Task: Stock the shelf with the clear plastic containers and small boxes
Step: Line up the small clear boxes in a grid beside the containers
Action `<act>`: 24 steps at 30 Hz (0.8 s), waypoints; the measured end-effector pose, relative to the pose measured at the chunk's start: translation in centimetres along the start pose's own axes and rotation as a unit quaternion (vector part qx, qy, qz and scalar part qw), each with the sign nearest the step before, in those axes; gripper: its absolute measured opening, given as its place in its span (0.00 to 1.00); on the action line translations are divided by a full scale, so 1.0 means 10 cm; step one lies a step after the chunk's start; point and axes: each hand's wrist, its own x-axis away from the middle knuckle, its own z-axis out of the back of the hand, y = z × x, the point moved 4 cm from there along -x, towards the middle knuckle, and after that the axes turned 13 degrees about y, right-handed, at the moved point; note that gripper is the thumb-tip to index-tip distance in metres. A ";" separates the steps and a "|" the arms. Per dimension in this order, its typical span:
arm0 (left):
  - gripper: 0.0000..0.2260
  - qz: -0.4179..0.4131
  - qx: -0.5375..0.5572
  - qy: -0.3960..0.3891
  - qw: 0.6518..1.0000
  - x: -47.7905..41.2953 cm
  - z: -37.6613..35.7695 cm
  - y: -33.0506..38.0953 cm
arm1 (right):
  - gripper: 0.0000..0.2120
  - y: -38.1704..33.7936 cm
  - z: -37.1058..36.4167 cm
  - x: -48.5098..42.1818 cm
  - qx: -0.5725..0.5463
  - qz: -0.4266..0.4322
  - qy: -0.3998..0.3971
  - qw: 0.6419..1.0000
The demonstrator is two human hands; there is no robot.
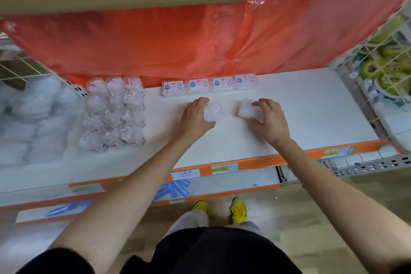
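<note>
Head view | left hand (195, 117) grips left container (215, 114) | right hand (270, 119) grips right container (246, 109) | both well inside shelf (315, 109) edge

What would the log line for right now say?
left hand: holds left box | right hand: holds right box | shelf: box row at back

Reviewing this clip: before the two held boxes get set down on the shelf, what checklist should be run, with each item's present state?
1. The left hand grips the left box: ok.
2. The right hand grips the right box: ok.
3. Bare shelf free in front of the back row of four boxes: ok.
4. Held boxes' labels facing like the row's: cannot tell, blurred.
5. Stacked round containers apart from both hands: ok.
</note>
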 end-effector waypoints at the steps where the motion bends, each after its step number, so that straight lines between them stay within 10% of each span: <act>1: 0.29 0.009 -0.001 0.007 1.000 0.01 -0.04 0.04 | 0.22 0.09 0.02 -0.04 -0.002 0.003 -0.006 1.000; 24: 0.30 0.043 -0.002 0.052 0.998 0.21 -0.14 0.28 | 0.19 -0.02 0.18 -0.27 -0.186 0.003 -0.010 0.983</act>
